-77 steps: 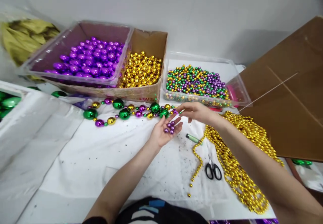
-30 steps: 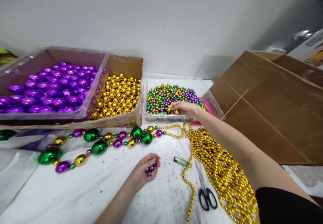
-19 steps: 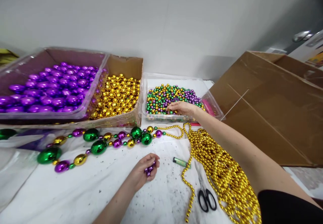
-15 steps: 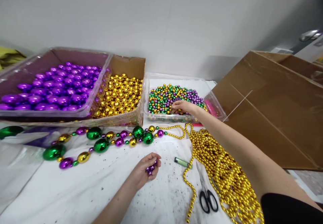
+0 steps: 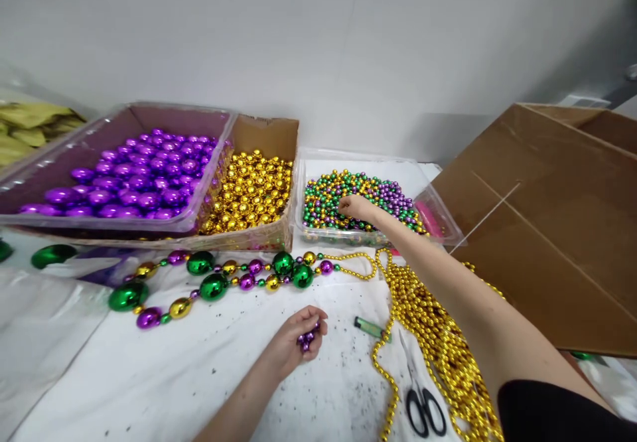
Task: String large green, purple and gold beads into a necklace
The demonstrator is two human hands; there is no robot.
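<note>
My left hand point(image 5: 298, 341) hovers over the white-covered table, its fingers curled around several small purple beads point(image 5: 306, 342). My right hand point(image 5: 355, 207) reaches into a clear plastic tray point(image 5: 331, 233) of small green, gold and purple beads point(image 5: 378, 190). Its fingers are pinched together at the surface of these beads; whatever sits between the fingertips is too small to make out. Behind my left hand lies a necklace point(image 5: 213, 287) of large green, purple and gold balls, ending in a loop of gold bead chain point(image 5: 365, 276).
Left of the tray stand a bin of purple balls point(image 5: 149, 183) and a cardboard box of gold balls point(image 5: 249, 193). Gold bead strands point(image 5: 423, 316), black-handled scissors point(image 5: 425, 410) and a green lighter point(image 5: 368, 326) lie at right. A large cardboard box point(image 5: 562, 229) is beyond my right arm.
The view has turned slightly left, so things appear further right. My right hand's fingers have drawn together in the small beads. My left hand still holds its purple beads.
</note>
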